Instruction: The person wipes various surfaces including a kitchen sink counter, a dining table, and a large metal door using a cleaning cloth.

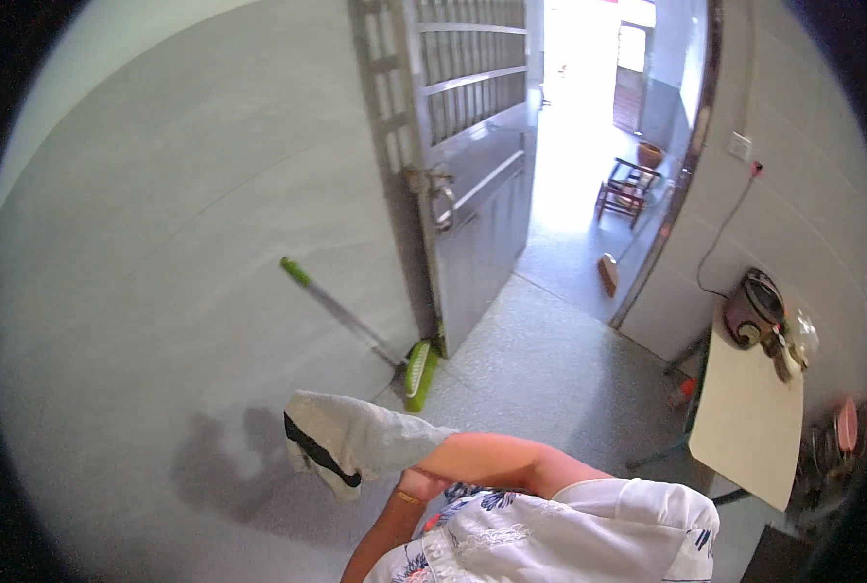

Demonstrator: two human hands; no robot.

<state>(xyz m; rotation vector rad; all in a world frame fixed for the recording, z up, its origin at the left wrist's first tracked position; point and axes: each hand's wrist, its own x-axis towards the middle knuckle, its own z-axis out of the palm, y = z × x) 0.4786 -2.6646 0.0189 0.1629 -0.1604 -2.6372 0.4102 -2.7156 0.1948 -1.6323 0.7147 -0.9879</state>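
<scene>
A light grey cloth piece with a black band near its far end covers my right forearm from about the middle outward. My right hand is hidden under this cloth. My left hand, with a gold-coloured band at the wrist, lies against the underside of my right forearm at the cloth's near edge. Its fingers are mostly hidden, so its grip on the cloth is unclear. A white, flower-patterned garment covers my upper body.
A green broom leans at the wall beside an open metal door. On the right, a pale table bears an electric cooker. Beyond the doorway are a small wooden chair and another broom.
</scene>
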